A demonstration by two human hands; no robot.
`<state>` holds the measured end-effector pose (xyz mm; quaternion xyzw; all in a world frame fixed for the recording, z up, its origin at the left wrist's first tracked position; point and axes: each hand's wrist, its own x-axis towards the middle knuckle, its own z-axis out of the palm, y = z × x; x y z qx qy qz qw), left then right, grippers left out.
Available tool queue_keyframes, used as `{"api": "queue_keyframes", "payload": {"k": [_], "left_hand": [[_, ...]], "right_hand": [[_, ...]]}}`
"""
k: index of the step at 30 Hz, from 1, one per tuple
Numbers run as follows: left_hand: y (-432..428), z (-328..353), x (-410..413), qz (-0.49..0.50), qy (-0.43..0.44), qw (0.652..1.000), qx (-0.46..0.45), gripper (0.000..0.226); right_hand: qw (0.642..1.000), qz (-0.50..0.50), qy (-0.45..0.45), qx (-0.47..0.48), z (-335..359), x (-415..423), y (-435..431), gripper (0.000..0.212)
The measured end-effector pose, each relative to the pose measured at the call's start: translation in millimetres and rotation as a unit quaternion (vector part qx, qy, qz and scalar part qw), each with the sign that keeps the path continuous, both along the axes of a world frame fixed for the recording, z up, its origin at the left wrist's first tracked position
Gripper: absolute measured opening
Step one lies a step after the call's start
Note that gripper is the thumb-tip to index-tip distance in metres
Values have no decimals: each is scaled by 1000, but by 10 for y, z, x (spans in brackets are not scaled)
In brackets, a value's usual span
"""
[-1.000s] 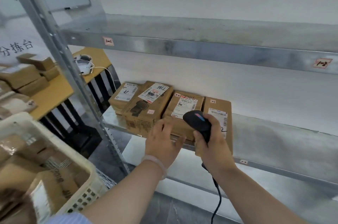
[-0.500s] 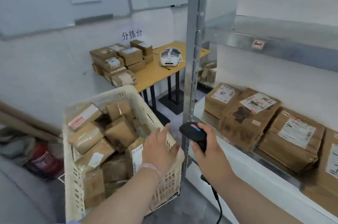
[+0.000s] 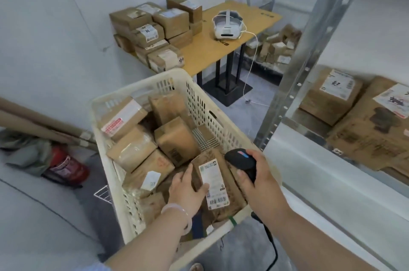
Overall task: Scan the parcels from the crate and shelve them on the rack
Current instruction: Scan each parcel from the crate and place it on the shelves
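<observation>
A cream plastic crate holds several brown cardboard parcels. My left hand is inside it, fingers curled round the left edge of a brown parcel with a long white label at the crate's near right corner. My right hand grips a black barcode scanner just right of that parcel, its cable hanging down. The metal rack stands at the right, and two labelled parcels sit on its shelf.
A wooden table behind the crate carries a stack of parcels and a white headset. A red fire extinguisher lies on the floor at the left. More boxes lie under the table's far side.
The view swung from the rack shelf left to the crate. My left hand dropped into the crate and took hold of the labelled parcel. The scanner hand moved over the crate's right rim.
</observation>
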<state>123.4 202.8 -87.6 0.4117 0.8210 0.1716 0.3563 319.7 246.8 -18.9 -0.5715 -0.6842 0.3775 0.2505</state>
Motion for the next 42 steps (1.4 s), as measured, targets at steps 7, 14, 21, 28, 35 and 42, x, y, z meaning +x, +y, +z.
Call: {"api": "queue_keyframes", "payload": {"k": [7,14,21,28,35,42], "left_hand": [[101,-202,50,5,-138,990,-40,89],[174,-263,108,69,-191,978,-38,91],[193,-237,155,92,-194,976,-28,87],[141,89,161,63,-190,978,66,86],[217,769,123,-61,-118,977,166,101],[329,1413,366,-168,-57,953,244,114]], "right_hand": [[997,13,-53,-53,-188,-146,65,47],[993,30,-71,-92,-338,-198,180,51],[993,38,-47,-103,-370,-133,187,52],[997,-1,35,-72,-193,-47,139,46],[990,-51,133,-16,340,113,158,46],[977,-71,193,63,973,459,196,45]]}}
